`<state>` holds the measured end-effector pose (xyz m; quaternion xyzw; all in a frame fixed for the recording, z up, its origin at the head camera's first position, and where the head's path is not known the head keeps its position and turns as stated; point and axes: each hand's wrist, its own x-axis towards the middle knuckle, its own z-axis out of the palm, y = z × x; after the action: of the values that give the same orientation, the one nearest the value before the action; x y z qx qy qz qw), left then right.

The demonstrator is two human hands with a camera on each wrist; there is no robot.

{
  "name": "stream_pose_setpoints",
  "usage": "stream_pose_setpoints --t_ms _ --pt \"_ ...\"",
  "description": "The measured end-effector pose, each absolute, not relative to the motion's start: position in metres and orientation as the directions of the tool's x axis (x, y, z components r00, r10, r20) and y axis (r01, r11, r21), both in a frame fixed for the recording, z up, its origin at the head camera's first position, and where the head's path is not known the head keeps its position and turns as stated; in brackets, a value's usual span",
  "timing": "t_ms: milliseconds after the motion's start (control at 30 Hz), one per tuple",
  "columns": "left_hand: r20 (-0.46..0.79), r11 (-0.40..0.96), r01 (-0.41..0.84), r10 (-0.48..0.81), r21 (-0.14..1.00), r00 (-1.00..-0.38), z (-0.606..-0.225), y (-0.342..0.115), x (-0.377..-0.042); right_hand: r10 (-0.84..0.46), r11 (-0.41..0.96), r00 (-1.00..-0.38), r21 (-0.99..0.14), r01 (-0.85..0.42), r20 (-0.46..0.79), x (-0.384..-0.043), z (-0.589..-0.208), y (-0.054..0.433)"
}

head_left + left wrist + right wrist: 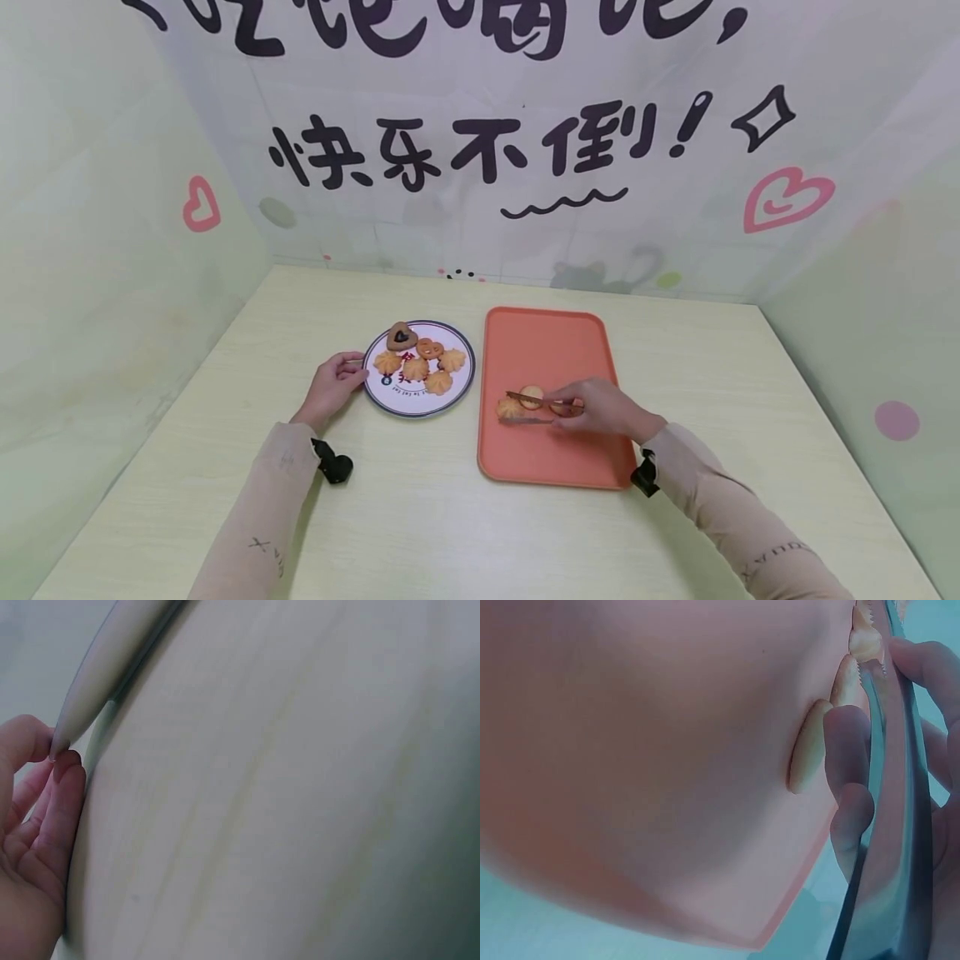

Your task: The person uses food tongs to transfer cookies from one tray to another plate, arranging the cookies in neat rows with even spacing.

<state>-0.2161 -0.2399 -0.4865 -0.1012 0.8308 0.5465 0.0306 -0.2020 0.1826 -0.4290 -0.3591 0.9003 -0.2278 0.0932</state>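
Note:
My left hand [335, 387] pinches the left rim of a round white plate [408, 403] with a dark blue edge; the left wrist view has thumb and fingertips at that plate rim [86, 697]. Several cookies lie on the plate, among them a heart-shaped cookie [402, 337] with a dark centre. Over the orange tray [547, 342], my right hand [603, 408] grips metal tongs [911, 825]. The tong tips stand apart on either side of a flower-shaped cookie [510, 409]. Close by on the tray are a round cookie [532, 393] and another partly hidden behind the fingers.
The pale wooden table [405, 517] carries both plate and tray, which stand side by side with a narrow gap. A printed wall hanging [465, 233] with black lettering rises behind the table, and pale panels flank both sides.

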Motion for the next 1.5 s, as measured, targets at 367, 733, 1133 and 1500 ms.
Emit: stream_pose_setpoints --t_ms 367,733,1133,1500 --pt "-0.155 0.402 -0.198 -0.137 0.894 -0.978 -0.485 -0.241 -0.216 -0.715 0.630 -0.699 -0.399 -0.666 0.036 -0.202 -0.431 0.183" --pt "-0.167 0.405 -0.210 -0.139 0.890 -0.976 -0.486 -0.240 -0.217 -0.696 0.637 -0.717 -0.427 -0.641 0.037 -0.201 -0.429 0.184" --pt "-0.169 0.416 -0.216 -0.147 0.883 -0.975 -0.485 -0.241 -0.217 -0.697 0.645 -0.715 -0.384 -0.661 0.061 -0.208 -0.408 0.183" --pt "-0.159 0.407 -0.201 -0.134 0.891 -0.978 -0.486 -0.242 -0.217 -0.724 0.613 -0.683 -0.368 -0.699 0.093 -0.220 -0.390 0.163"
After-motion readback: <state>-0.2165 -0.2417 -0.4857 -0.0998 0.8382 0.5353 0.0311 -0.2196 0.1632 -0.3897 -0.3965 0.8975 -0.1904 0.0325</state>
